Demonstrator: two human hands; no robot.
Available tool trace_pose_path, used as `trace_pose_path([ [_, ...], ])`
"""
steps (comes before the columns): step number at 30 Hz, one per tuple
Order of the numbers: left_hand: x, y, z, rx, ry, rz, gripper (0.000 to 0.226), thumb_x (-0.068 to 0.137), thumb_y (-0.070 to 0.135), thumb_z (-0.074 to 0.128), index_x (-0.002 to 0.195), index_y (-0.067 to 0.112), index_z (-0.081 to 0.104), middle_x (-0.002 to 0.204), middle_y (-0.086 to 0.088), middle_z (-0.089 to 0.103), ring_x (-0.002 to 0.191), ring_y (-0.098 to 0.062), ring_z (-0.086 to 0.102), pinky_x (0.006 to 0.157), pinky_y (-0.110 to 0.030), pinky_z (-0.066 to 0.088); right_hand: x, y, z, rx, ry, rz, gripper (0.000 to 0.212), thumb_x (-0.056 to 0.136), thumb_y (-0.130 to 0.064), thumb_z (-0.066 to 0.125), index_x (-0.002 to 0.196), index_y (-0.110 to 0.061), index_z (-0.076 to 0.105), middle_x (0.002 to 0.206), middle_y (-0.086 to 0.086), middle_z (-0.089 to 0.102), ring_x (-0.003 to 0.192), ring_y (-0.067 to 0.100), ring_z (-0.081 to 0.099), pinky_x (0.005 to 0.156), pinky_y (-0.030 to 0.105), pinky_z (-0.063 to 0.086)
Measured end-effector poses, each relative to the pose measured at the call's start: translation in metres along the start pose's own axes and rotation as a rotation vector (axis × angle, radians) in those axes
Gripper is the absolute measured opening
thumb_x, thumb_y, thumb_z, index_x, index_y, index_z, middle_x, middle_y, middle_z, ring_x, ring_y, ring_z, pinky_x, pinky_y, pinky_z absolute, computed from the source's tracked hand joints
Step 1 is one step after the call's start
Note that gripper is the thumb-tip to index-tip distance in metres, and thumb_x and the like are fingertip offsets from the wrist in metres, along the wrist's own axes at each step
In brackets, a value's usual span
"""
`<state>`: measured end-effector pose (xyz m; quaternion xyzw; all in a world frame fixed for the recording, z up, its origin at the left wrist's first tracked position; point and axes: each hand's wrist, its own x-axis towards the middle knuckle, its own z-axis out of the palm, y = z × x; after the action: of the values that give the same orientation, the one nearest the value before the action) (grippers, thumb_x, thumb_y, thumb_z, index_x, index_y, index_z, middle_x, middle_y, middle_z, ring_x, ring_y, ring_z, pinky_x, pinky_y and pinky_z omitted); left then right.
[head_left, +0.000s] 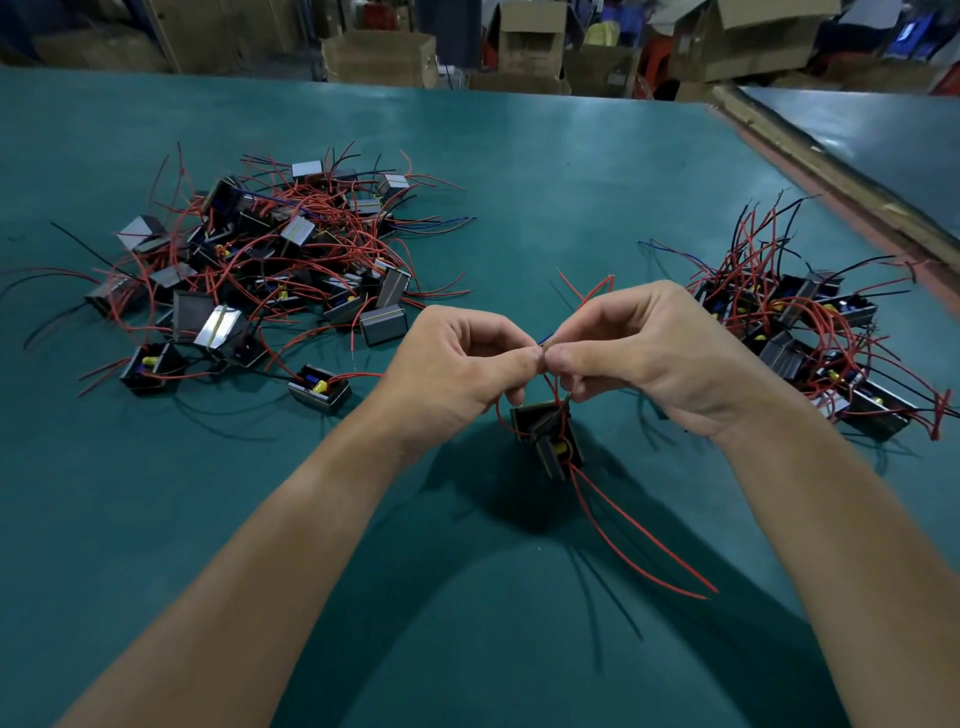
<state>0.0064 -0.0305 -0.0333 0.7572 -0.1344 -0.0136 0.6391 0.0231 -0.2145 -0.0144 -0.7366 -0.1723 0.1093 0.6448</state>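
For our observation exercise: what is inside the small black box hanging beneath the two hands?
Inside the black box a yellow part shows, and red wires run out of it, pinched above by the left hand and right hand. Its walls cover whatever lies deeper.

one heap of wired modules (249, 270) left on the table (545, 171), another heap (810, 332) right
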Motion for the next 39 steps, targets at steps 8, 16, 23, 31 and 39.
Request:
trace_pose_path([
  [8,0.0,-0.001,0.0,0.025,-0.02,0.022,0.015,0.088,0.008,0.069,0.073,0.008,0.072,0.049,0.003,0.058,0.042,-0.008,0.036,0.042,-0.017,0.028,0.0,0.0,0.0,0.027,-0.019,0.027,0.01,0.064,-0.02,0.078,0.067,-0.011,0.076,0.057,0.007,0.064,0.051,0.013,0.059,0.054,0.023,0.055],
  [16,0.0,-0.003,0.0,0.061,-0.022,0.013,0.017,0.087,0.002,0.066,0.072,0.008,0.072,0.048,0.003,0.059,0.039,-0.002,0.04,0.042,-0.014,0.03,0.001,0.003,0.001,-0.053,0.011,0.062,0.016,0.074,0.002,0.078,0.066,-0.009,0.069,0.057,0.006,0.065,0.049,0.011,0.059,0.054,0.024,0.056],
  [23,0.0,0.0,-0.001,0.026,-0.031,-0.053,0.017,0.087,0.005,0.068,0.071,0.01,0.072,0.048,0.001,0.057,0.045,-0.012,0.04,0.043,-0.019,0.03,0.0,0.004,-0.003,-0.189,-0.027,-0.053,0.018,0.076,0.007,0.078,0.076,-0.011,0.074,0.069,0.009,0.073,0.06,0.013,0.063,0.063,0.027,0.055],
  [31,-0.001,0.005,-0.005,-0.051,-0.078,-0.197,0.02,0.088,0.006,0.064,0.069,0.009,0.069,0.046,0.001,0.054,0.042,-0.007,0.041,0.042,-0.016,0.032,-0.002,0.004,-0.001,-0.407,0.025,-0.201,0.019,0.08,0.003,0.075,0.078,-0.015,0.078,0.07,0.014,0.072,0.06,0.022,0.062,0.057,0.049,0.052],
  [39,0.001,0.007,-0.01,-0.197,-0.089,-0.319,0.024,0.088,0.009,0.063,0.065,0.015,0.068,0.047,0.003,0.052,0.042,-0.005,0.04,0.046,-0.017,0.029,0.003,0.011,0.014,-0.492,0.205,-0.35,0.013,0.082,-0.001,0.076,0.079,-0.014,0.078,0.073,0.003,0.074,0.066,0.023,0.068,0.065,0.038,0.057],
])
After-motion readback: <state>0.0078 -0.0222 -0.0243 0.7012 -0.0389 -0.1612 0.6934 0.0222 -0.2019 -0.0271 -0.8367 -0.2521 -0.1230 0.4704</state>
